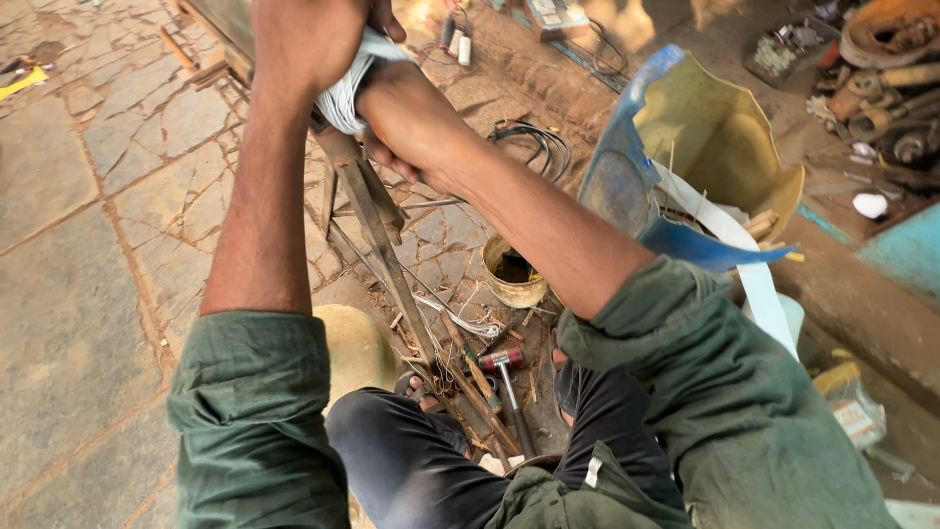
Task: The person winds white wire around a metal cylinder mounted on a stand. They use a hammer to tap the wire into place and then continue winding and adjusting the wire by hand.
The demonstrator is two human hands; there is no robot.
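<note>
My left hand (308, 39) and my right hand (406, 113) are raised close to the camera, both closed around a bundle of pale whitish cord or wire (345, 86) that is wrapped between them. The bundle sits at the top of a rusty metal stand (377, 225) whose legs run down to the stone floor between my knees. Both forearms wear rolled-up green sleeves. What lies under the fingers is hidden.
A small tin pot (514, 274) with dark contents stands on the ground. A hammer (509, 377), wooden sticks and loose wires lie by my feet. A cut blue and yellow plastic container (685, 157) stands to the right. Metal scrap (881, 78) is piled at the far right.
</note>
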